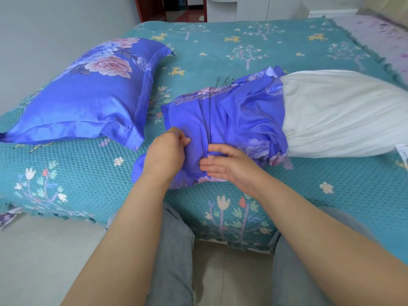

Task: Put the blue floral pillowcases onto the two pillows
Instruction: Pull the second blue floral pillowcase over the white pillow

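Note:
A pillow in a blue floral pillowcase (88,96) lies on the left of the bed. In the middle, a second blue floral pillowcase (231,113) is bunched over the near end of a white pillow (342,115), whose right part is bare. My left hand (165,153) pinches a fold of this pillowcase at its near left edge. Beside it, my right hand (227,164) rests on the fabric with fingers stretched out, thumb touching a crease.
The bed carries a teal quilted bedspread (77,171) printed with trees and deer. Its near edge runs along my knees in grey trousers (174,250). A pale wall stands at the left, a doorway at the far end, a lilac cloth (382,34) at the far right.

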`<state>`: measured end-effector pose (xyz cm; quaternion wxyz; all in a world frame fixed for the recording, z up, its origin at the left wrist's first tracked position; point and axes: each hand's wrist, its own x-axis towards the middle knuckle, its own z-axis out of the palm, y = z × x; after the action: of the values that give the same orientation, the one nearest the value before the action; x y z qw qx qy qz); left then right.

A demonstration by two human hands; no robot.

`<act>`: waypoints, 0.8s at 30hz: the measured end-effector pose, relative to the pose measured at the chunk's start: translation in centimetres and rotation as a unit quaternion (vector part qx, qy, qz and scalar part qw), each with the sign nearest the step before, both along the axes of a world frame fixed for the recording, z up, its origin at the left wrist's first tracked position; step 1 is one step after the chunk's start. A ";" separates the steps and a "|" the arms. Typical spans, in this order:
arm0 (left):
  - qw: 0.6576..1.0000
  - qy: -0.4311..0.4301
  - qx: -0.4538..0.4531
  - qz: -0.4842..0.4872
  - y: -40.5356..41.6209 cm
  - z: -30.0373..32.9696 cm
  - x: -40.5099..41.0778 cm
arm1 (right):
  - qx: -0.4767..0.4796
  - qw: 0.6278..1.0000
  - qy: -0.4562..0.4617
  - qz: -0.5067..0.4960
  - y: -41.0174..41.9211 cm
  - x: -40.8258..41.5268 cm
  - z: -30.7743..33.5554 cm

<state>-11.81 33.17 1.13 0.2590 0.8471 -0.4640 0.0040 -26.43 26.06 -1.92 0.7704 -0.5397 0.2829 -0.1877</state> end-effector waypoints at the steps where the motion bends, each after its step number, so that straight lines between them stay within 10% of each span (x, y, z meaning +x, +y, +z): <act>1: 1.000 -0.001 -0.009 -0.008 -0.3 0.0 -0.1 | 0.003 1.000 -0.002 -0.008 0.0 0.3 0.0; 9: 0.996 0.055 -0.067 -0.026 -0.2 -0.5 -1.6 | 0.166 0.975 -0.145 -0.026 0.0 3.1 -0.3; 14: 0.984 0.129 -0.114 -0.052 -2.0 -1.4 -2.9 | 0.117 0.991 -0.043 0.047 -0.9 4.1 -1.3; 24: 0.959 0.243 -0.116 -0.088 -1.9 -2.4 -0.1 | -0.331 0.920 0.208 0.027 -0.8 3.6 -1.1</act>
<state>-11.93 31.24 -1.29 0.4600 0.7426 -0.4558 -0.1708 -22.83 25.22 -2.98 0.4765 -0.7980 0.3442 -0.1331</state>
